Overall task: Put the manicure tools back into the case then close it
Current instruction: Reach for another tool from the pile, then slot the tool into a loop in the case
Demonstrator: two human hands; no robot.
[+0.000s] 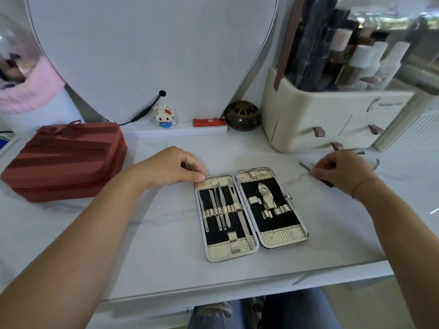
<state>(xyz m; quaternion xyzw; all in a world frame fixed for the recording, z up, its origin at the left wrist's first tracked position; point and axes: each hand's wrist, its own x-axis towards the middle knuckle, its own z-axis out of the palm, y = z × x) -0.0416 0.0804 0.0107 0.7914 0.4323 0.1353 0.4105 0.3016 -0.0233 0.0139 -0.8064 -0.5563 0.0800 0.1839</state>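
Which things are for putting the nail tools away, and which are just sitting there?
For the job: open case, tools in it, loose tools by the right hand.
Just lying about: red pouch, block toy, brown pot, cream organiser.

open case mid-table, pouch left, organizer behind right

No text can be read with certainty. A dark logo with a line of small lettering beside it is printed on the front of the cream cosmetic organizer, which stands at the far right of the tabletop. The letters are too blurred to be spelled out. A small white mark is seen on the top of the red flat box, placed at the far middle. It is too small to be read.
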